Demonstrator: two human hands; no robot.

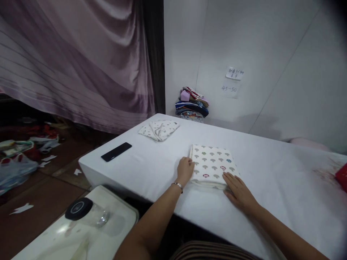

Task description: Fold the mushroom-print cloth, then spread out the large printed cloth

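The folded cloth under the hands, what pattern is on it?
Mushrooms, mostly grey, on white cloth; clear in the head view.

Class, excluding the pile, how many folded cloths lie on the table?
2: the mushroom-print cloth between left hand and right hand, and the small-print cloth beyond the phone.

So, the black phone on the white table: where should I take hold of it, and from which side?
I would use the left hand, which is nearer, from above: thumb on one long edge, fingertips on the other, around the middle. The black phone lies flat and looks thin, so its underside is likely hard to reach, while both long edges look free.
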